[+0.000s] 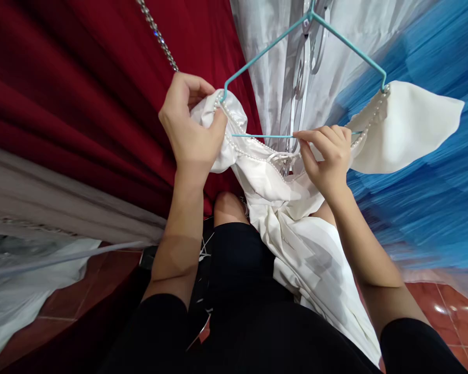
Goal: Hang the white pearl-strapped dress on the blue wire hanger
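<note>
Though between fingers [313, 137], hanger [309, 16] cut off above

No readable text, labels, numbers or signs.

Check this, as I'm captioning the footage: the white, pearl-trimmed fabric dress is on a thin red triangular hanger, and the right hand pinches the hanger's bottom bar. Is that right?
The colour is wrong: the head view shows a thin pale turquoise triangular hanger. The white, pearl-trimmed fabric dress is on it, and the right hand pinches its bottom bar.
</note>
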The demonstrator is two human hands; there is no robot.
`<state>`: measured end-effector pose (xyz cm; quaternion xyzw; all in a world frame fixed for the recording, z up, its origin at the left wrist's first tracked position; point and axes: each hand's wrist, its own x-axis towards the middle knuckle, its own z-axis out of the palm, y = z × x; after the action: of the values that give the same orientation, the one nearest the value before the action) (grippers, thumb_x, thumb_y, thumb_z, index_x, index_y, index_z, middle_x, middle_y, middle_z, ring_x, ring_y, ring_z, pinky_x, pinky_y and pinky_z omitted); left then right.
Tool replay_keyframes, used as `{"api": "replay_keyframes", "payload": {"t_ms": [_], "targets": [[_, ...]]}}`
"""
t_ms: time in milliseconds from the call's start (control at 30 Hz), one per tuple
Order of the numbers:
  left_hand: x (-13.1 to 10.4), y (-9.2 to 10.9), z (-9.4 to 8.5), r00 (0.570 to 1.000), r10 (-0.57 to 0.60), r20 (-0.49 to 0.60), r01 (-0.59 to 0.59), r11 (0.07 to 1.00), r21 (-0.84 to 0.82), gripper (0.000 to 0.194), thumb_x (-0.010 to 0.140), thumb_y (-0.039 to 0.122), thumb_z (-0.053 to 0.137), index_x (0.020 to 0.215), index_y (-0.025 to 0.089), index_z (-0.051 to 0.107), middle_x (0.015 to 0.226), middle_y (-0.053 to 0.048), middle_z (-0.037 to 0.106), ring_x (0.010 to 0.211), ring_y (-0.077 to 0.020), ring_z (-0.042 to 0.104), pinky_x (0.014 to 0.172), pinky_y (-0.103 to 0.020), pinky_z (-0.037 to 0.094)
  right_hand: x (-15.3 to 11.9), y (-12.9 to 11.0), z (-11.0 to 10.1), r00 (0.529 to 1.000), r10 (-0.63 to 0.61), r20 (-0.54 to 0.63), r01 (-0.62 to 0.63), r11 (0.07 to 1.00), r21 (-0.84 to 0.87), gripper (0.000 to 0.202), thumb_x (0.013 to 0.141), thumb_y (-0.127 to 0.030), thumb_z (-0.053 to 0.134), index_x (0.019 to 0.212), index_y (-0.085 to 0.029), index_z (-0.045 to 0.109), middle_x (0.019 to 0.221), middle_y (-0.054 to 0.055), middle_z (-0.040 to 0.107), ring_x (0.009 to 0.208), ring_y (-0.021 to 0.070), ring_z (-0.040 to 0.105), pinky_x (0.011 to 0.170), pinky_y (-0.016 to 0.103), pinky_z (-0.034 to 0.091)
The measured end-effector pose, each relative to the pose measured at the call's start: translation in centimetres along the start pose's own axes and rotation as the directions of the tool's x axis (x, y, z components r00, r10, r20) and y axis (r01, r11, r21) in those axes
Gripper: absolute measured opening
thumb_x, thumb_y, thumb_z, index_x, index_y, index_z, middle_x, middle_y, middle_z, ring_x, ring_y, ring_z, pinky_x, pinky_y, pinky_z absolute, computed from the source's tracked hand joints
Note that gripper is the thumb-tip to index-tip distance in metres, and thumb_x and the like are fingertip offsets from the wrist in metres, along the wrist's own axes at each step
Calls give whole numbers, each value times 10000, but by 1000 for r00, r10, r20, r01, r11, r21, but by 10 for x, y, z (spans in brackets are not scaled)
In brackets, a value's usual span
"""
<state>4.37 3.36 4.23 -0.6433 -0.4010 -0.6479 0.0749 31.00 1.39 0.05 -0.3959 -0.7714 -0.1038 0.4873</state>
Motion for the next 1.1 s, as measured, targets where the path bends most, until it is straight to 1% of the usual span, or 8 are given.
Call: {"api": "replay_keyframes", "payload": {"t_ms": [133,267,433,600,667,800,933,1100], "targets": [[8,-3,-8,999,-23,-30,23,1000,-7,313,713,-144,558,879,50,739,783,-5,701,712,-120,663,661,-201,490,3,5,-4,1000,-20,-10,21,999,30,235,1063,-298,516,1053,-274,750,846,-3,689,815,163,582,863,381,397],[11,-28,-29,984,-37,-173,67,983,169,382,699,-161,433,872,24,718,808,-6,683,782,-113,643,793,-227,520,3,5,-8,999,-39,-19,40,999,36,207,1050,-270,551,1055,-268,758,839,1,690,805,156,578,848,378,389],[-35,-41,-35,949,-94,-301,132,985,109,219,799,-40,545,951,60,668,872,-34,682,811,-136,677,792,-258,571,2,-3,-3,1000,-14,-14,15,996,90,207,1053,-278,548,1062,-263,754,830,-2,672,811,155,583,845,375,392],[-84,-13,-15,998,-34,-51,40,991,131,148,868,105,612,941,158,730,913,-36,725,865,-176,694,840,-304,565,1,-6,7,1000,13,-5,-13,995,100,211,1053,-264,538,1096,-267,744,870,-3,678,843,163,593,869,386,393],[-87,2,-5,994,101,47,-105,989,100,123,914,164,639,952,194,752,927,-36,723,881,-189,693,841,-323,562,0,-5,8,1000,15,-8,-15,996,84,217,1054,-259,531,1104,-271,742,868,-3,667,853,167,591,871,388,395],[-72,27,15,957,287,39,-288,957,35,123,971,213,642,1020,262,744,942,-25,699,910,-206,675,873,-375,549,-3,-4,5,1000,20,-3,-20,996,83,238,1065,-286,504,1117,-285,736,864,5,636,878,181,583,890,402,409],[-60,40,32,975,172,143,-181,982,57,162,1023,263,586,1126,269,711,1071,-49,691,1069,-254,651,1022,-457,495,-3,-10,0,999,49,18,-51,995,91,219,1058,-307,526,1107,-281,738,878,3,659,869,177,583,914,414,426],[-65,39,41,963,82,256,-114,987,114,143,1030,246,570,1071,233,707,951,-20,723,893,-214,660,1007,-455,476,-1,-20,-8,997,70,36,-72,996,60,179,1022,-282,556,1049,-248,729,878,4,699,877,181,630,939,439,478]]}}
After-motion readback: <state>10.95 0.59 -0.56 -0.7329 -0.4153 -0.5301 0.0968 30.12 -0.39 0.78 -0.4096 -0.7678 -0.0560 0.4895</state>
